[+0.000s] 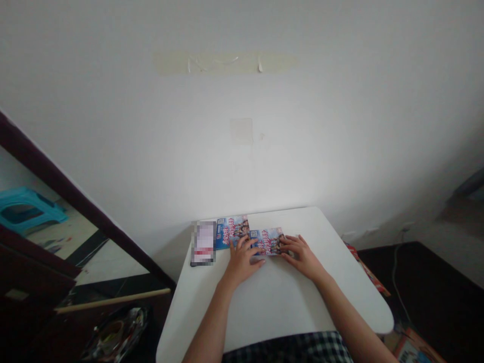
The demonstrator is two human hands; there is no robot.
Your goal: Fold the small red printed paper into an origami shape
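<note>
Two colourful printed leaflets lie on a small white table [287, 302]. The nearer leaflet [267, 240] sits under my fingertips. My left hand [244, 257] rests flat on its left end with fingers spread, and my right hand [300, 254] lies flat on its right end with fingers stretched out. The other leaflet [230, 231] lies just behind and to the left, untouched. A blurred rectangular object [203, 243] with a dark edge lies left of both leaflets.
The table stands against a white wall [242, 126] bearing tape marks. A dark door frame [56, 186] and a blue plastic stool [26, 209] are at the left. Clutter lies on the dark floor at the lower left [113, 333] and right [412, 348].
</note>
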